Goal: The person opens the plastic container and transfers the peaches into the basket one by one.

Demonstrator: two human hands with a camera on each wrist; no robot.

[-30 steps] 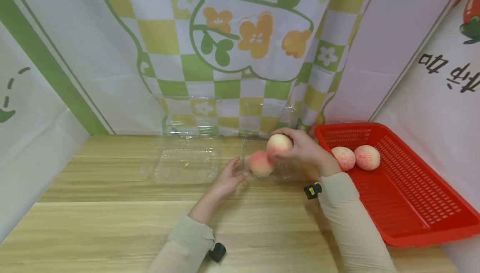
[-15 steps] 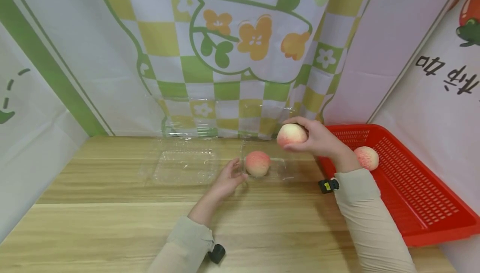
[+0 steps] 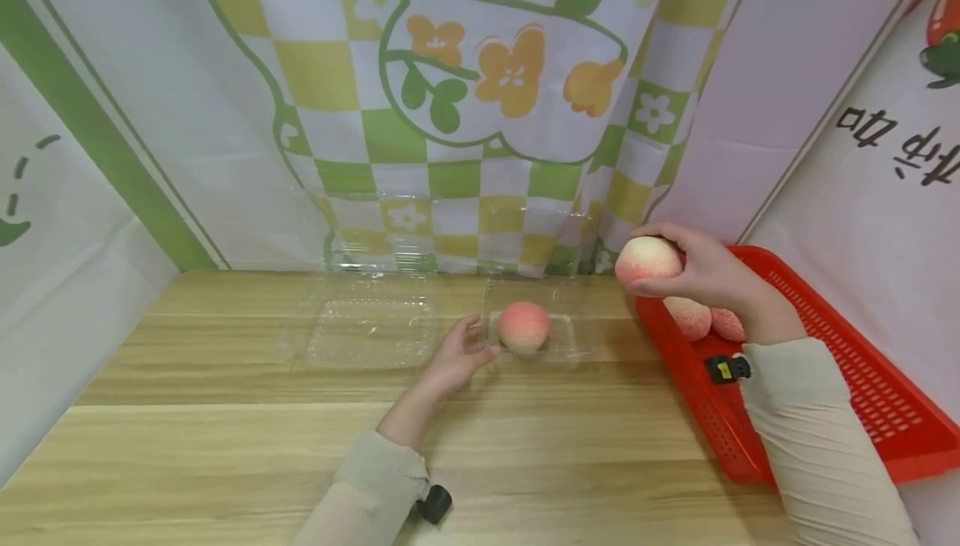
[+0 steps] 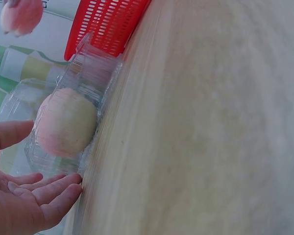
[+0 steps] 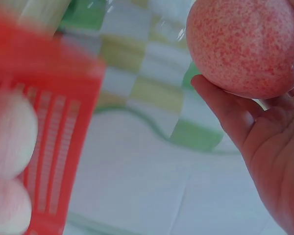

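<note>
My right hand [image 3: 708, 271] grips a pale pink peach [image 3: 648, 264] in the air by the left rim of the red basket [image 3: 847, 388]. In the right wrist view the speckled peach [image 5: 245, 46] fills the space between thumb and fingers. A second peach [image 3: 524, 328] sits inside the clear plastic clamshell box [image 3: 564, 338], whose lid stands raised behind. My left hand [image 3: 453, 358] lies at that box's left side, fingers spread and relaxed, and in the left wrist view the hand [image 4: 29, 191] holds nothing.
Two more peaches [image 3: 688, 317] lie in the basket, partly hidden by my right arm. Another clear clamshell box [image 3: 371, 333] with a raised lid stands on the wooden table [image 3: 225, 454] to the left. A patterned curtain [image 3: 495, 171] hangs behind.
My right hand has carried its peach from above the right-hand box rightward to the basket's rim. The peach in the box stays there, and my left hand has hardly moved.
</note>
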